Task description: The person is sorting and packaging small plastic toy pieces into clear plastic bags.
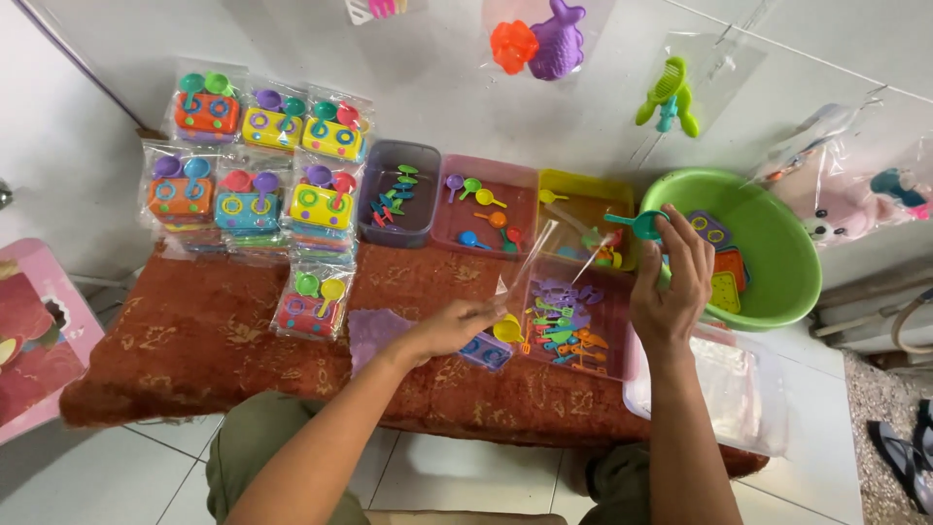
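left hand point(457, 326): centre of frame, fingers pinched on the lower edge of a clear plastic bag point(533, 261); bag stands up and open between both hands.
right hand point(671, 282): right of centre, raised, fingertips gripping a teal toy spoon point(639, 224) by its bowl end, handle pointing left, just above the bag mouth.
toy stove piece point(489, 350): blue-purple, under the left hand with a yellow scoop point(506, 331) beside it; partly hidden by the hand.
packed sets point(262, 175): upper left, about eight clear packets in rows, each with a bright toy stove and small pans; one more packet point(313, 301) lower, at left of centre.
grey tray point(399, 192): upper centre, green and blue small utensils.
pink tray point(484, 206): next right, mixed colour spoons.
yellow tray point(583, 216): next right, contents half hidden behind the bag.
front pink tray point(573, 331): below those, purple, green, orange tiny utensils; hard to tell shapes.
green basin point(753, 243): right, holds flat stove panels, partly hidden by the right hand.
red carpet point(194, 340): everything lies on it, on a tiled floor.
wall packets: top edge, orange and purple toy point(539, 41), green comb toy point(669, 97), pink plush point(836, 209); some cut off by the frame.
clear lidded box point(729, 394): lower right, contents unclear.
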